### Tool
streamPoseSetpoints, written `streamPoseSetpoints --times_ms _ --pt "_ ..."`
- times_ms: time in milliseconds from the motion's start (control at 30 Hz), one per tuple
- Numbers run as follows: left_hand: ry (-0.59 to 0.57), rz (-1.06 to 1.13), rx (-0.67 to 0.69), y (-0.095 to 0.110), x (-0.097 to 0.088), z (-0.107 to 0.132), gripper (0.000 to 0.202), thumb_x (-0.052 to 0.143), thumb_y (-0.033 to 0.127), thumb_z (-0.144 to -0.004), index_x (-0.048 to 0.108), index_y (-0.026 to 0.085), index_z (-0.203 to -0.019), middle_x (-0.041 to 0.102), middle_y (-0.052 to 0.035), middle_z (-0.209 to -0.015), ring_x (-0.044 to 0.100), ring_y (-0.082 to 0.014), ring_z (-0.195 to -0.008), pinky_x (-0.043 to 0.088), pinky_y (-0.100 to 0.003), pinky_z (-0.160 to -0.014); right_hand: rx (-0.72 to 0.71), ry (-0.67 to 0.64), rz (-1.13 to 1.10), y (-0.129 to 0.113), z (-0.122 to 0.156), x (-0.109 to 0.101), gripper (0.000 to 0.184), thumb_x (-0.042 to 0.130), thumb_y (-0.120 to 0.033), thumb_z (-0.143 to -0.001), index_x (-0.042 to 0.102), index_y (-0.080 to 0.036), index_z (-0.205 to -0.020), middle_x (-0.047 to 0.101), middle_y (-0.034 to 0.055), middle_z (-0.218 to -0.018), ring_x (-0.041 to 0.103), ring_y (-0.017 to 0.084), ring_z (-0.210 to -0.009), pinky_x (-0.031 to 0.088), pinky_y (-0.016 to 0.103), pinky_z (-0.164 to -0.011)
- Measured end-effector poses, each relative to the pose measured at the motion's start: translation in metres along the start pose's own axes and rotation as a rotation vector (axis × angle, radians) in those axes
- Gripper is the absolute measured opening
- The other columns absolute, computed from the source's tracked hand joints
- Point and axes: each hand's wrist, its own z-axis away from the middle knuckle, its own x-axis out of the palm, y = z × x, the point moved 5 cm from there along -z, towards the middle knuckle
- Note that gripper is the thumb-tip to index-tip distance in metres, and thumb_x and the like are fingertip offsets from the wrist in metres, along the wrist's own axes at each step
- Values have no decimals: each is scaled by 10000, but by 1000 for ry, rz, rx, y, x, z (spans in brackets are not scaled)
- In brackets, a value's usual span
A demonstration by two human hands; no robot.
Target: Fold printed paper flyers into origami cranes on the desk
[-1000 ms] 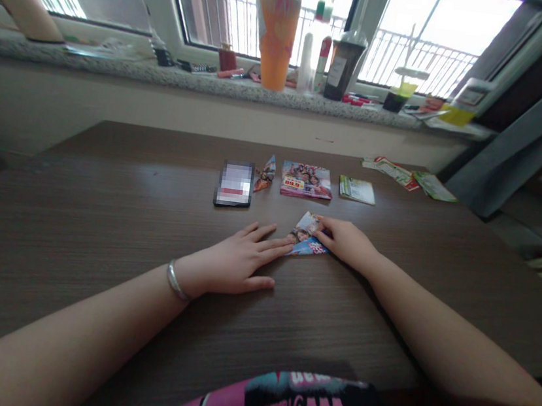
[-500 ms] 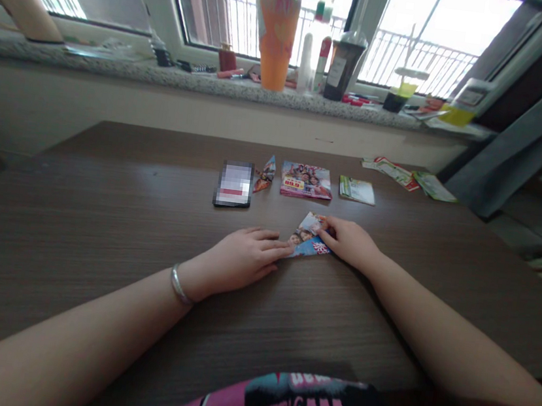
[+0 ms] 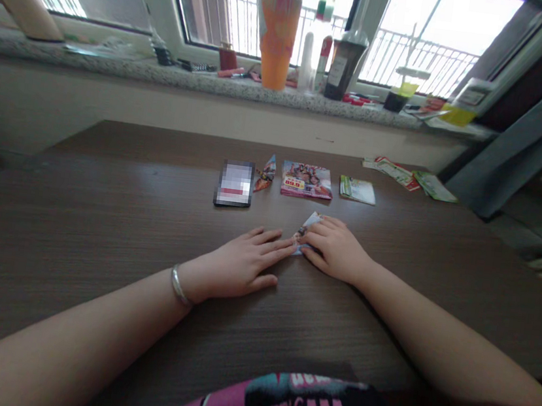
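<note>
A folded piece of printed paper (image 3: 303, 232) lies flat on the brown table (image 3: 99, 234), mostly covered by fingers. My left hand (image 3: 248, 263) rests flat with its fingers spread, the fingertips touching the paper's left corner. From the right, my right hand (image 3: 337, 249) lies over the paper with its fingers stretched across it, hiding its right part. Behind them sit a folded paper shape (image 3: 265, 174), a stack of printed paper squares (image 3: 307, 181) and a smaller green-and-white paper stack (image 3: 357, 190).
A phone (image 3: 234, 185) with a blurred screen lies left of the folded shape. Torn paper strips (image 3: 396, 172) are at the back right. On the windowsill stand a tall orange drink cup (image 3: 277, 39), a dark drink cup (image 3: 344, 67) and several small bottles.
My right hand has moved left and spread over the paper, covering its right part. My left hand's thumb has moved out from the fingers. The paper stays about where it was.
</note>
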Motion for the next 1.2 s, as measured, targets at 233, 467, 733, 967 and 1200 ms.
streamPoseSetpoints --times_ms 233,467,733,967,1200 --pt "21 -34 26 5 -7 -2 609 495 436 -925 329 198 -1460 396 -72 -1497 372 -285 -1356 314 -445 -1107 35 -11 -84 4 -4 3 225 500 -343 -918 662 -191 -953 665 90 -963 565 236 -960 369 421 -947" --pt "94 -74 50 10 -16 -5 475 525 356 -915 484 169 -1349 559 -101 -1346 519 -266 -1218 445 -420 -1010 120 -13 -165 11 -9 6 193 519 -325 -904 626 -182 -832 648 75 -895 547 216 -910 392 362 -852" --pt "84 -89 31 10 -19 -7 347 503 301 -926 571 183 -1245 634 -88 -1179 594 -243 -1069 505 -404 -928 192 -6 -252 20 -10 14 141 602 -298 -863 609 -190 -772 659 46 -872 557 205 -907 386 325 -821" --pt "110 -77 21 9 -17 -7 338 509 287 -917 578 177 -1229 633 -90 -1157 590 -243 -1041 506 -396 -912 210 -28 -211 18 -12 14 140 601 -303 -863 614 -192 -778 661 46 -873 558 212 -907 375 323 -808" --pt "104 -89 11 11 -19 -9 317 517 282 -912 586 169 -1199 638 -88 -1116 588 -241 -1015 510 -395 -892 221 -44 -183 17 -14 15 155 573 -308 -874 614 -192 -780 657 53 -872 552 212 -905 379 327 -816"
